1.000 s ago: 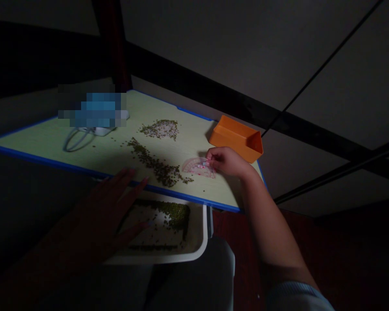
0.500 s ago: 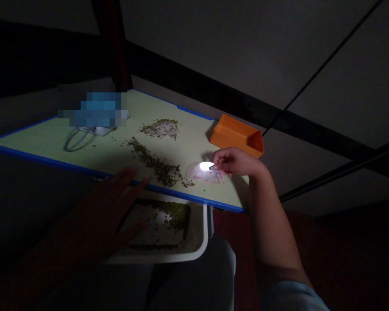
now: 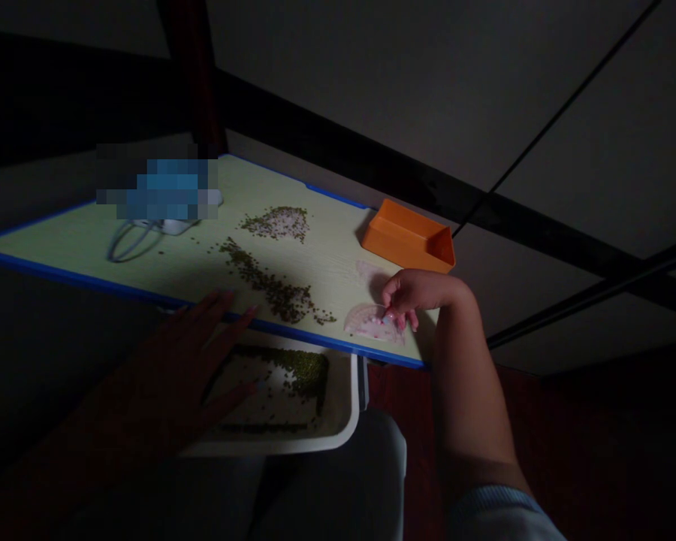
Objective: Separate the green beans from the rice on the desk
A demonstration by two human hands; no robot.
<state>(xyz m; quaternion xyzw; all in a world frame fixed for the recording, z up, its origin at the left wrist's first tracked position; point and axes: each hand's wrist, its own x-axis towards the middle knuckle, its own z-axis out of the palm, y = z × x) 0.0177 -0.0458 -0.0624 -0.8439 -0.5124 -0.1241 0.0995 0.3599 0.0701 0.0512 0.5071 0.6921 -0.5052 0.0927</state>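
My right hand [image 3: 402,299] pinches a clear, half-round plastic piece with pink markings [image 3: 366,321], held at or just over the pale board [image 3: 338,225] near its front edge. To the left of it, a band of small green beans [image 3: 270,285] runs across the board, and a second pile [image 3: 279,223] mixed with whitish grains lies farther back. My left hand [image 3: 191,361], in deep shadow, has its fingers spread at the board's front edge, above the white bin [image 3: 349,432]. I see nothing in it. Green beans [image 3: 309,370] lie inside the bin.
An orange box [image 3: 405,229] stands at the board's back right. A blurred-out blue item with a looped grey cord [image 3: 127,255] lies at the left. The board's blue rim [image 3: 304,336] overhangs the bin. A wall rises behind, and the surroundings are dark.
My right hand has moved the plastic piece a little to the right and toward me. The bright glare on it has gone. My left hand and the bean piles look unchanged.
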